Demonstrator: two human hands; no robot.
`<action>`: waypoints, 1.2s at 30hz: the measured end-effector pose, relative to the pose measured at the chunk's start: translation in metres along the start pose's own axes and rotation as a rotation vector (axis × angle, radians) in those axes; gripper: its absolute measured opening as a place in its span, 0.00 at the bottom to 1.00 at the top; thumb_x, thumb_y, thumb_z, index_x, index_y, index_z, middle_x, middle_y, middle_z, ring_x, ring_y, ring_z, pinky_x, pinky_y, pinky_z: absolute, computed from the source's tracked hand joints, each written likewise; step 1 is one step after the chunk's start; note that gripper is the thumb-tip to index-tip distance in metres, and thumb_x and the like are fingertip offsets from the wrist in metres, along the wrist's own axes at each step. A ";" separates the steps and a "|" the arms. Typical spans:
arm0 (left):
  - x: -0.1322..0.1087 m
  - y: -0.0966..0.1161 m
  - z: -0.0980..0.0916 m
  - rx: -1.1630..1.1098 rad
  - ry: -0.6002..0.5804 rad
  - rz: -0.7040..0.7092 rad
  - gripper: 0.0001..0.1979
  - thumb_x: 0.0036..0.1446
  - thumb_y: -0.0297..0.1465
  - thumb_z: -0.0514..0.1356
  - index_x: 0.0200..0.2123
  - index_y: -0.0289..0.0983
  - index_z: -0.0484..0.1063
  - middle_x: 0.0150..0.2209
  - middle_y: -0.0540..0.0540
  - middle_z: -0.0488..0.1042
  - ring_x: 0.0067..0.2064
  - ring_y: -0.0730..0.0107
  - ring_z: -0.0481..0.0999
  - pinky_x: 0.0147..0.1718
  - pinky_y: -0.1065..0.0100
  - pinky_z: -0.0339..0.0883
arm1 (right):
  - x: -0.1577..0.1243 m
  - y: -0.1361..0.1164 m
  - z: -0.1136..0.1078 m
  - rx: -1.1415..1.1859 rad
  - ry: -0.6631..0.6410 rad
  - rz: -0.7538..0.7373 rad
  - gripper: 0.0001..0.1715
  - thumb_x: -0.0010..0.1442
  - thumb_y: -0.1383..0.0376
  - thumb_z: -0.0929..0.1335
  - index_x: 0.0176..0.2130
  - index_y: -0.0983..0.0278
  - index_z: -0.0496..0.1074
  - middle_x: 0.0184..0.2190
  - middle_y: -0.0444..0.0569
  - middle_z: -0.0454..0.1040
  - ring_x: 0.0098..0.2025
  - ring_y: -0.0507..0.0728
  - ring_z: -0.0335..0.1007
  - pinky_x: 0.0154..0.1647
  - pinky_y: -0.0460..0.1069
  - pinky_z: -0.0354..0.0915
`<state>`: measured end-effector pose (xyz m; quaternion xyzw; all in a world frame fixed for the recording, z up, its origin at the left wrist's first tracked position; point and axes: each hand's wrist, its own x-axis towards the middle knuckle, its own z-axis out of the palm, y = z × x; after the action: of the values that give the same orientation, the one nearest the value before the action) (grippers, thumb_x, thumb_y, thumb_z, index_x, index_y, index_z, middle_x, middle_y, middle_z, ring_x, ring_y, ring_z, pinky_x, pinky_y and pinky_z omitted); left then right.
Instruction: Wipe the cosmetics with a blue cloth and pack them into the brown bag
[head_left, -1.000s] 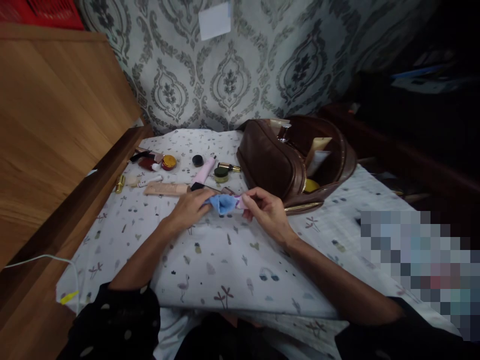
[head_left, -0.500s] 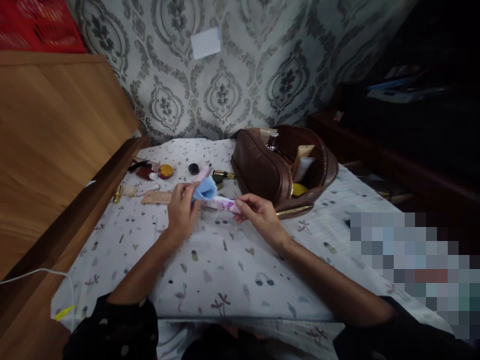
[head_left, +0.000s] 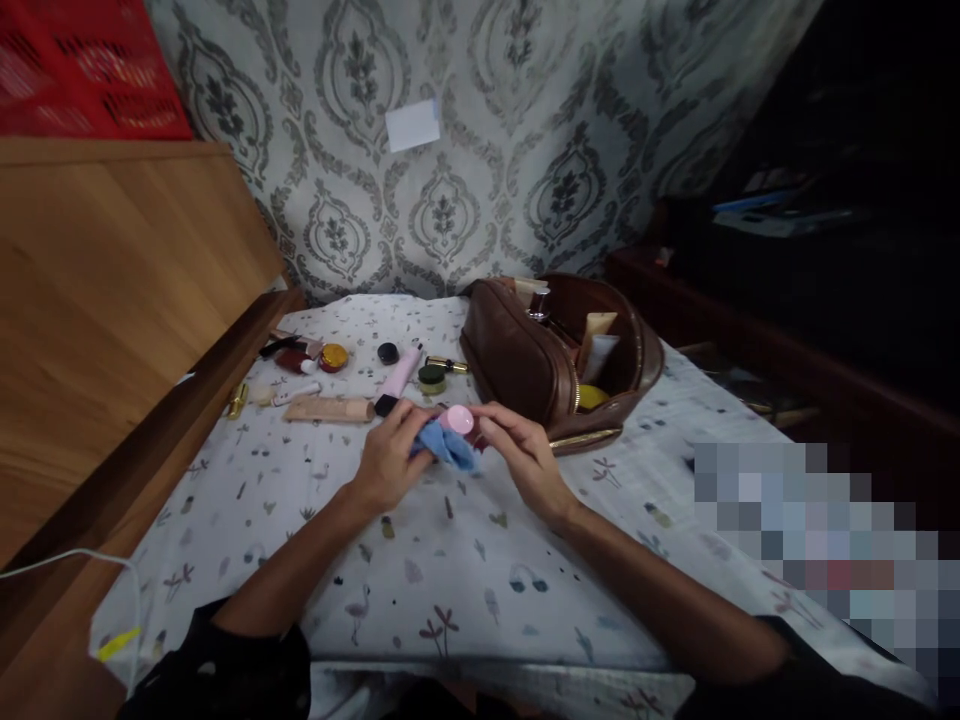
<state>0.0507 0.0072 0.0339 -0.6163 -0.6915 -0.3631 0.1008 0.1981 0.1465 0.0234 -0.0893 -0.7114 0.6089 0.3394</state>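
Observation:
My left hand point(head_left: 390, 455) is closed around a crumpled blue cloth point(head_left: 448, 446) and a tube with a round pink cap point(head_left: 457, 420). The cap's end faces up toward me; the tube's body is mostly hidden by cloth and fingers. At the cap's right side, my right hand point(head_left: 525, 458) has its fingertips against the tube. Just beyond the hands lie a pale pink tube point(head_left: 400, 373) with a black cap, a dark green-lidded jar point(head_left: 432, 378) and a black-and-gold cosmetic tube point(head_left: 445, 364).
An unzipped brown toiletry bag point(head_left: 517, 350) holding tubes stands behind my right hand. Left of my hands lie a beige tube point(head_left: 328, 409), a gold-lidded jar point(head_left: 334, 357), a small black jar point(head_left: 388, 353) and a gold lipstick point(head_left: 237, 401). A wooden panel point(head_left: 127, 290) borders the left.
The tube has turned, so its pink cap faces me rather than its patterned side lying between my hands. Both hands and the blue cloth sit slightly lower in view.

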 end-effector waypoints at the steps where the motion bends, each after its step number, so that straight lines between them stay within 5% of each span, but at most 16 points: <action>1: 0.002 0.000 -0.002 -0.139 0.006 -0.046 0.10 0.61 0.31 0.58 0.45 0.36 0.73 0.38 0.45 0.70 0.41 0.64 0.73 0.39 0.67 0.68 | 0.000 0.001 0.000 -0.027 -0.018 -0.036 0.22 0.64 0.49 0.66 0.46 0.61 0.77 0.37 0.49 0.73 0.40 0.57 0.71 0.43 0.51 0.69; 4: 0.005 0.000 -0.004 -0.492 -0.031 -0.187 0.09 0.60 0.35 0.61 0.40 0.36 0.74 0.36 0.47 0.70 0.40 0.65 0.71 0.42 0.66 0.66 | -0.001 0.007 0.002 -0.088 -0.176 -0.060 0.26 0.64 0.51 0.67 0.57 0.59 0.70 0.49 0.51 0.73 0.52 0.60 0.69 0.56 0.54 0.65; 7: 0.005 -0.003 0.001 -0.731 -0.116 -0.330 0.11 0.57 0.37 0.63 0.38 0.35 0.75 0.36 0.46 0.72 0.41 0.63 0.72 0.44 0.65 0.66 | -0.001 0.014 0.006 -0.063 -0.300 -0.017 0.29 0.65 0.50 0.65 0.60 0.61 0.66 0.51 0.52 0.73 0.53 0.60 0.69 0.57 0.54 0.64; 9: 0.004 -0.008 0.004 -0.845 -0.127 -0.449 0.14 0.55 0.38 0.64 0.41 0.35 0.75 0.37 0.46 0.74 0.41 0.63 0.73 0.43 0.65 0.67 | -0.001 0.016 0.008 -0.050 -0.263 0.019 0.27 0.64 0.48 0.66 0.55 0.61 0.69 0.46 0.51 0.75 0.49 0.59 0.71 0.53 0.53 0.67; 13: 0.005 -0.016 -0.001 -0.903 0.051 -0.618 0.24 0.52 0.33 0.62 0.55 0.39 0.70 0.44 0.48 0.75 0.40 0.68 0.73 0.41 0.69 0.67 | -0.001 0.009 0.006 0.077 -0.278 0.250 0.25 0.63 0.46 0.67 0.47 0.62 0.69 0.29 0.45 0.74 0.29 0.54 0.70 0.33 0.49 0.66; 15: 0.006 -0.017 -0.010 -0.919 0.033 -0.607 0.28 0.52 0.31 0.61 0.58 0.41 0.67 0.46 0.47 0.74 0.40 0.69 0.73 0.41 0.70 0.67 | -0.002 0.005 0.005 0.199 -0.344 0.388 0.27 0.60 0.45 0.69 0.47 0.62 0.68 0.26 0.44 0.74 0.24 0.52 0.68 0.26 0.47 0.63; 18: 0.008 -0.014 -0.022 -0.942 -0.162 -0.493 0.31 0.53 0.35 0.64 0.61 0.41 0.66 0.50 0.45 0.73 0.47 0.63 0.74 0.45 0.67 0.68 | -0.004 0.001 0.007 0.336 -0.435 0.516 0.30 0.56 0.45 0.72 0.46 0.64 0.68 0.24 0.44 0.74 0.21 0.51 0.67 0.22 0.46 0.61; 21: 0.009 -0.011 -0.026 -0.933 -0.341 -0.402 0.27 0.55 0.40 0.65 0.57 0.40 0.71 0.51 0.44 0.74 0.52 0.58 0.72 0.51 0.64 0.66 | -0.005 0.001 0.008 0.385 -0.512 0.558 0.28 0.55 0.46 0.73 0.41 0.65 0.69 0.24 0.45 0.76 0.19 0.49 0.67 0.20 0.44 0.60; 24: 0.009 -0.009 -0.024 -0.920 -0.364 -0.397 0.24 0.55 0.44 0.66 0.51 0.37 0.75 0.48 0.43 0.75 0.50 0.58 0.74 0.49 0.64 0.67 | -0.005 0.000 0.007 0.364 -0.546 0.569 0.27 0.53 0.47 0.74 0.39 0.65 0.70 0.24 0.45 0.75 0.19 0.49 0.67 0.20 0.44 0.60; 27: 0.009 -0.009 -0.021 -0.867 -0.332 -0.414 0.23 0.52 0.45 0.67 0.46 0.36 0.75 0.40 0.46 0.74 0.42 0.63 0.74 0.42 0.67 0.68 | -0.004 -0.001 0.004 0.241 -0.551 0.499 0.24 0.56 0.48 0.73 0.43 0.63 0.71 0.24 0.44 0.75 0.20 0.51 0.68 0.21 0.46 0.63; 31: 0.009 -0.009 -0.017 -0.821 -0.320 -0.456 0.19 0.50 0.45 0.67 0.35 0.36 0.69 0.29 0.53 0.63 0.30 0.74 0.64 0.30 0.73 0.61 | -0.005 0.006 0.003 -0.186 -0.457 0.154 0.24 0.61 0.52 0.69 0.53 0.60 0.72 0.27 0.46 0.77 0.23 0.56 0.71 0.24 0.49 0.67; 36: 0.005 -0.015 -0.006 -0.709 -0.275 -0.424 0.21 0.53 0.48 0.65 0.30 0.37 0.64 0.27 0.55 0.57 0.29 0.76 0.58 0.27 0.73 0.56 | -0.008 0.015 0.002 -0.657 -0.383 -0.065 0.27 0.63 0.54 0.65 0.58 0.61 0.69 0.35 0.53 0.80 0.31 0.62 0.76 0.30 0.52 0.68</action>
<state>0.0341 0.0075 0.0359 -0.4997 -0.6422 -0.5055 -0.2870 0.1984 0.1440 0.0061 -0.0553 -0.9216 0.3431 0.1728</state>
